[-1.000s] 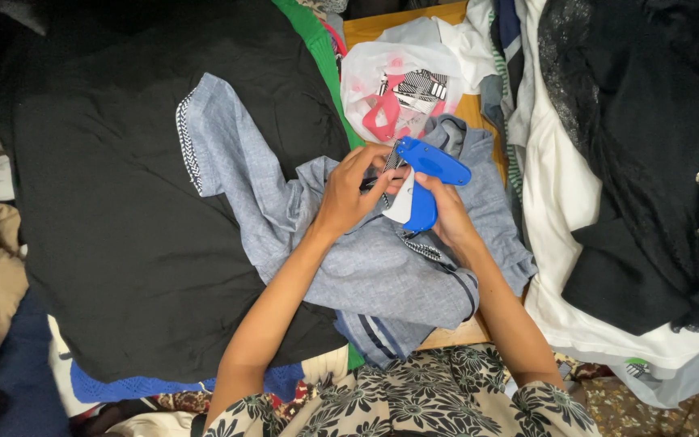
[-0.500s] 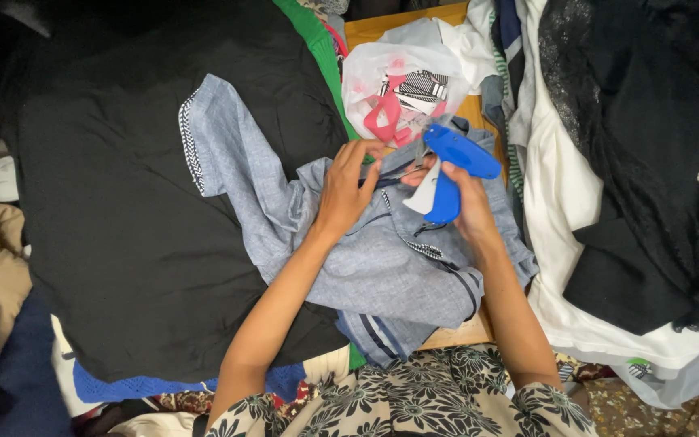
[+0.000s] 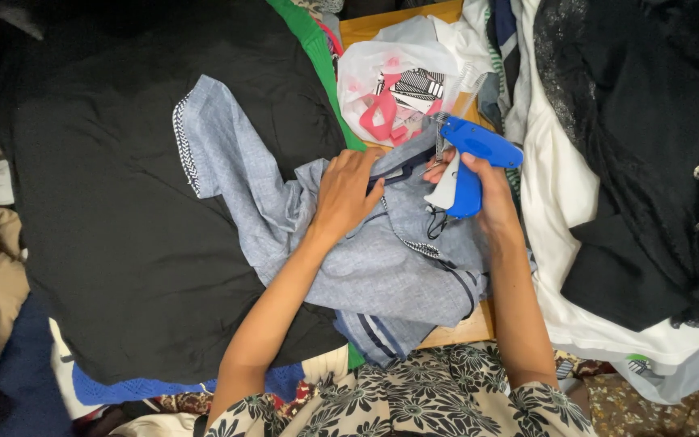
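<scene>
A light blue-grey garment [image 3: 382, 267] with patterned trim lies crumpled over black cloth and a wooden board. My left hand [image 3: 348, 194] rests flat on it near the collar, fingers together, pressing the fabric down. My right hand [image 3: 483, 194] grips a blue tagging gun [image 3: 471, 158] with a white trigger, held upright just right of the collar, its needle end pointing toward the fabric's upper edge.
A clear plastic bag [image 3: 394, 89] holding pink and striped items sits just behind the garment. A large black cloth [image 3: 123, 218] spreads to the left. Green cloth [image 3: 317, 57], white fabric [image 3: 560, 202] and black lace clothing [image 3: 649, 137] crowd the right. The wooden board's edge [image 3: 463, 332] shows below.
My right hand has lifted the tagging gun up and to the right, away from the spot where both hands met. My left hand has flattened onto the garment.
</scene>
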